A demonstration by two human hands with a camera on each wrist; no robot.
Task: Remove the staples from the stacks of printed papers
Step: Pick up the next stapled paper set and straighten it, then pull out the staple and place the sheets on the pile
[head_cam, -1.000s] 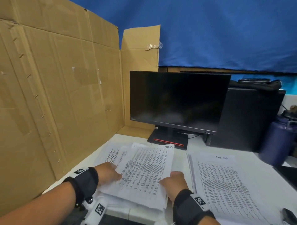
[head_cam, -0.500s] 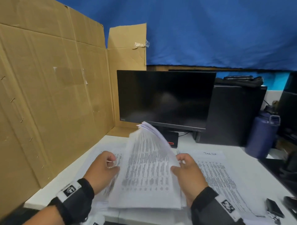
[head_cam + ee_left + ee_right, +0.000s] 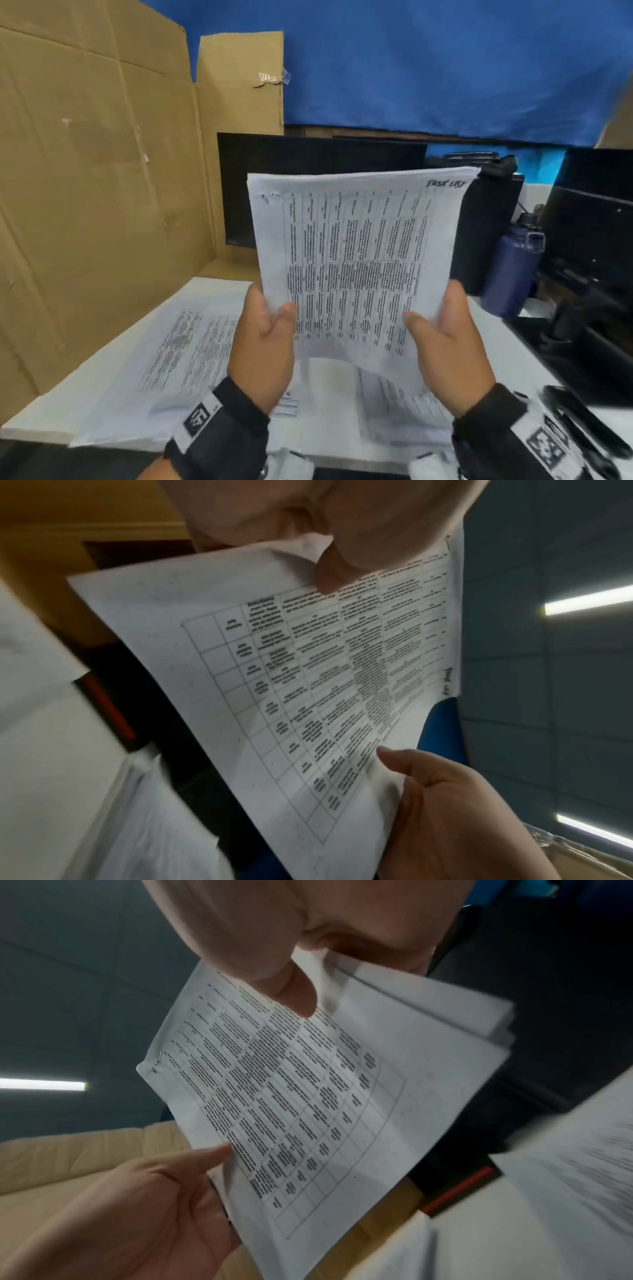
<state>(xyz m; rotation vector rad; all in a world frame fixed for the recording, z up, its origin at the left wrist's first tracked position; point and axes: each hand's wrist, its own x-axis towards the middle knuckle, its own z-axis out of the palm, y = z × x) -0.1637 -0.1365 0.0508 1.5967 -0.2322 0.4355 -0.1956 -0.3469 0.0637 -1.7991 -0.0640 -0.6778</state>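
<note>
I hold one stapled stack of printed papers (image 3: 356, 260) upright in front of me, above the table. My left hand (image 3: 274, 315) pinches its lower left edge, thumb on the front page. My right hand (image 3: 431, 322) pinches the lower right edge the same way. Staples (image 3: 269, 197) sit in the top left corner of the front page; in the right wrist view the staples (image 3: 157, 1064) show as small metal bits at the far corner. The left wrist view shows the printed table on the stack (image 3: 308, 683), with my left thumb (image 3: 329, 572) pressed on it.
Two more paper stacks lie on the white table (image 3: 68, 404), one at the left (image 3: 185, 349) and one under my right hand (image 3: 400, 404). A black monitor (image 3: 308, 154) stands behind, cardboard (image 3: 96, 171) walls the left, a blue bottle (image 3: 513, 270) and dark objects (image 3: 582, 421) sit right.
The stack went from lying on the table to being lifted and held upright before the monitor. Both hands rose with it and now grip its lower edge.
</note>
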